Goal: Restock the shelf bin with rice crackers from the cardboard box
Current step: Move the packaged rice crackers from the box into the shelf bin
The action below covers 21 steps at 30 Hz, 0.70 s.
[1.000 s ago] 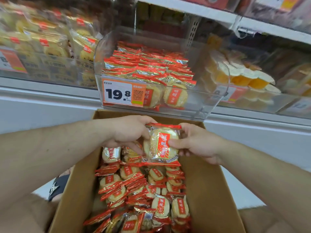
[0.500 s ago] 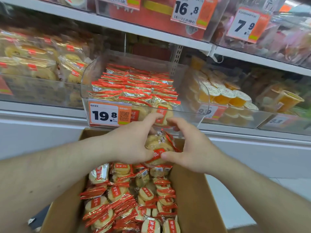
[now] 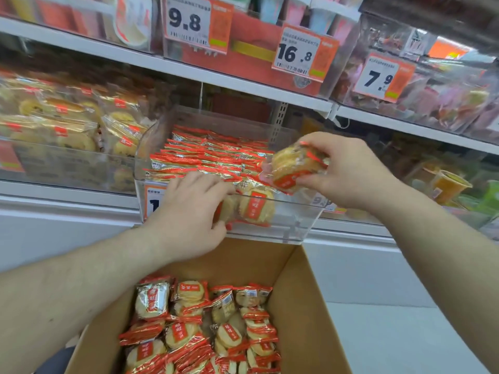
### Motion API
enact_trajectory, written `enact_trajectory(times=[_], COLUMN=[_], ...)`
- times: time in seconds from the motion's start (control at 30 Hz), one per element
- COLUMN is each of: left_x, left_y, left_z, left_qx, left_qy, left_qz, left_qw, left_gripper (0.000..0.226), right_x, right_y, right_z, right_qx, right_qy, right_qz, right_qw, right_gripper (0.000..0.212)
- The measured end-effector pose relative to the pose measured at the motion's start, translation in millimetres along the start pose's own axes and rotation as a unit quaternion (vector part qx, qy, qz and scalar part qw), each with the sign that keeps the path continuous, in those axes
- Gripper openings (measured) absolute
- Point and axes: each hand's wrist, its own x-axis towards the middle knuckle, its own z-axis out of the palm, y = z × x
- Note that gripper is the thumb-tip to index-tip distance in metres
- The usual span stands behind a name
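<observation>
A clear shelf bin (image 3: 297, 228) holds rows of red-and-gold rice cracker packs (image 3: 210, 155). My right hand (image 3: 348, 171) is above the bin's right front corner, closed on a small stack of rice cracker packs (image 3: 291, 168). My left hand (image 3: 189, 211) lies against the bin's front wall. Its fingers are spread over the rim onto the front packs, and it covers most of the price label. Below the bin stands the open cardboard box (image 3: 297, 306), with several cracker packs (image 3: 189, 333) inside.
A clear bin of wrapped pastries (image 3: 67, 125) sits to the left and one with orange jelly cups (image 3: 448, 184) to the right. The upper shelf (image 3: 189, 71) overhangs with bins and price tags. White shelf base (image 3: 351, 265) behind the box.
Both hands rose from the box to the bin. They have separated: the right hand now carries the cracker stack alone over the bin, and the left hand has settled on the bin's front rim.
</observation>
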Motion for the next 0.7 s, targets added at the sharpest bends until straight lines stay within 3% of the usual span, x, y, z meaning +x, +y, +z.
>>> enact_trajectory(times=[0.2, 0.3, 0.37, 0.43, 0.47, 0.6, 0.7], left_x=[-0.6, -0.9, -0.7, -0.4, -0.2, 0.2, 0.6], left_y=[-1.7, -3.6, -4.5, -4.9, -5.2, -6.7, -6.8], left_z=[3.0, 3.9, 4.1, 4.2, 4.2, 4.9, 6.8], left_qx=[0.021, 0.017, 0.018, 0.02, 0.02, 0.018, 0.018], left_qy=[-0.017, -0.021, -0.024, -0.03, -0.032, -0.033, -0.027], left_qz=[0.001, 0.001, 0.003, 0.002, 0.0, 0.002, 0.005], left_qw=[1.0, 1.0, 1.0, 0.999, 0.999, 0.999, 0.999], left_gripper=[0.054, 0.052, 0.052, 0.053, 0.054, 0.053, 0.052], right_x=[43.1, 54.0, 55.7, 53.3, 51.4, 46.1, 43.7], right_y=[-9.2, -11.6, -11.0, -9.5, -7.9, 2.1, 1.7], right_z=[31.3, 41.1, 46.1, 51.1, 53.7, 59.2, 60.4], right_qx=[-0.112, -0.062, -0.011, 0.022, 0.034, 0.002, -0.043], right_qy=[-0.187, -0.276, -0.31, -0.302, -0.28, -0.118, -0.079], right_qz=[-0.036, 0.0, 0.025, 0.047, 0.052, 0.025, -0.009], right_qw=[0.975, 0.959, 0.95, 0.952, 0.958, 0.993, 0.996], right_gripper=[0.04, 0.015, 0.023, 0.054, 0.057, 0.039, 0.041])
